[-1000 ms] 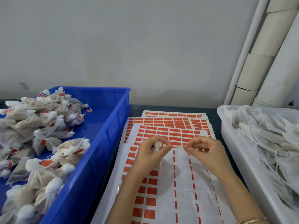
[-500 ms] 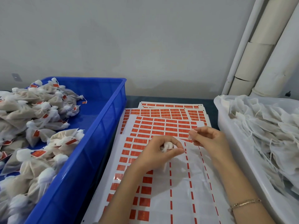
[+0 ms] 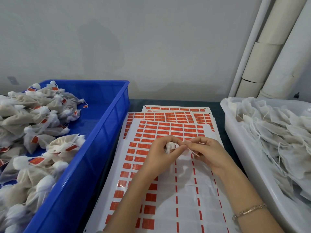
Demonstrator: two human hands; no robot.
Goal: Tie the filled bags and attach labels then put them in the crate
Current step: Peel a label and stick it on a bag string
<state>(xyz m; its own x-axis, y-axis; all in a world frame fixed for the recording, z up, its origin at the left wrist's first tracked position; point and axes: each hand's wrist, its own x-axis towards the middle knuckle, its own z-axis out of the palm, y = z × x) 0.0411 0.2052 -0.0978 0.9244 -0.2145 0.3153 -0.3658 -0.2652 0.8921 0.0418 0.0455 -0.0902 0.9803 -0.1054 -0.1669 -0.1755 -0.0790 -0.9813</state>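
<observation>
My left hand grips the gathered white top of a small filled bag above the label sheets; most of the bag is hidden under my fingers. My right hand pinches the bag's thin string right beside it, fingertips of both hands nearly touching. The sheets carry rows of orange labels, with many peeled off in the near part. A blue crate on the left holds several tied, labelled bags.
A white tub on the right is heaped with untied white bags and loose strings. Cream pipes run up the wall at the back right. A dark tabletop shows between the bins.
My right hand has come in from the right to meet my left hand at the bag's neck, still holding the string. The view has shifted slightly.
</observation>
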